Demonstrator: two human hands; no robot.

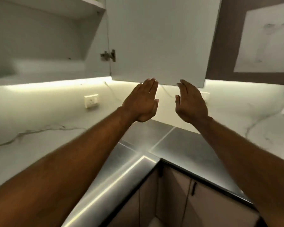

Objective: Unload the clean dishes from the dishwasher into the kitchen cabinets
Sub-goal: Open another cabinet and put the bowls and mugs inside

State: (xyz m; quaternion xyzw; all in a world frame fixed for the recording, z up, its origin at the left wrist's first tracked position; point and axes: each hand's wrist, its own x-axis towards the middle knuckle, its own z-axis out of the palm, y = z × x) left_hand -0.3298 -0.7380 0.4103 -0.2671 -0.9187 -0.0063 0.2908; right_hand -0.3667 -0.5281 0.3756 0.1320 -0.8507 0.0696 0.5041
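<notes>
Head view: an open wall cabinet point(39, 46) is at the left, its door point(154, 38) swung out ahead. No dishes or dishwasher are visible. The left hand point(142, 102) and right hand point(191, 104) are raised with fingers straight, holding nothing, near the door's lower edge. A careless push could slam the door on fingertips.

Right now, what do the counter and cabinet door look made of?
Counter: likely brushed stainless steel, grey with streaked glare along its edge. Cabinet door: smooth matte white, perhaps laminate or painted board; no grain shows.
</notes>
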